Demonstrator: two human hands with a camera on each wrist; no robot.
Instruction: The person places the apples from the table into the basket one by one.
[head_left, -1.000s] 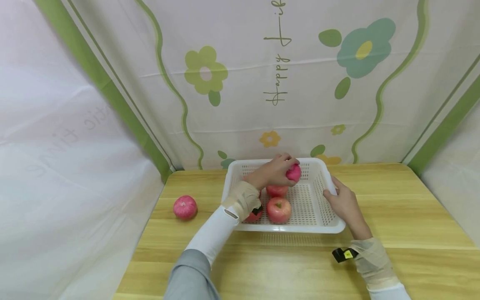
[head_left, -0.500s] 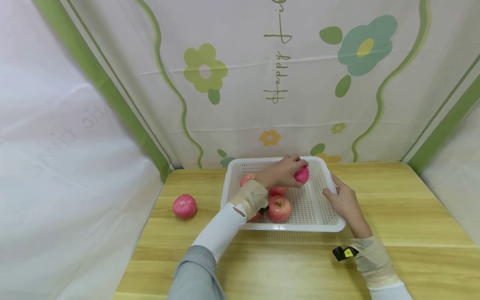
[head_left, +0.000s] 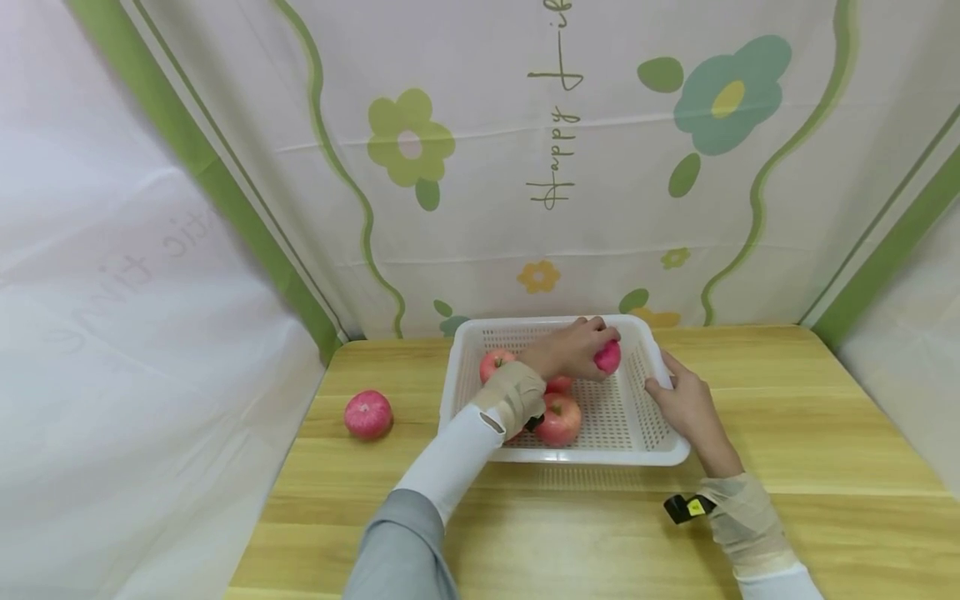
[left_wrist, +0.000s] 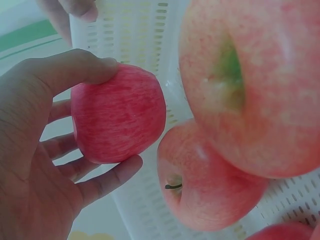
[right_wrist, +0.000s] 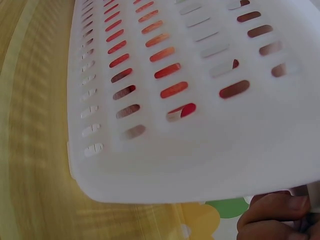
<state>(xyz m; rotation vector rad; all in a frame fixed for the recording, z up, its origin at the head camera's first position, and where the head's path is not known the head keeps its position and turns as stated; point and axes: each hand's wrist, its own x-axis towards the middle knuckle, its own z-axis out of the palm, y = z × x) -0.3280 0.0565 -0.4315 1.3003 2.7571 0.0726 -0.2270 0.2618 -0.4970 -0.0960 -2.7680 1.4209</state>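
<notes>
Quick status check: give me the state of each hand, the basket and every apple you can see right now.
Left hand: grips a pink-red apple inside the basket.
Right hand: holds the basket's right rim.
White perforated plastic basket: upright on the wooden table.
Other apples in basket: resting loose.
Lone red apple: on table, left of basket.

head view overhead, wrist views close on basket (head_left: 660,392)

a light wooden table (head_left: 787,417) sits against a white backdrop cloth (head_left: 487,167) printed with green flowers, wavy stripes, evenly lit.
</notes>
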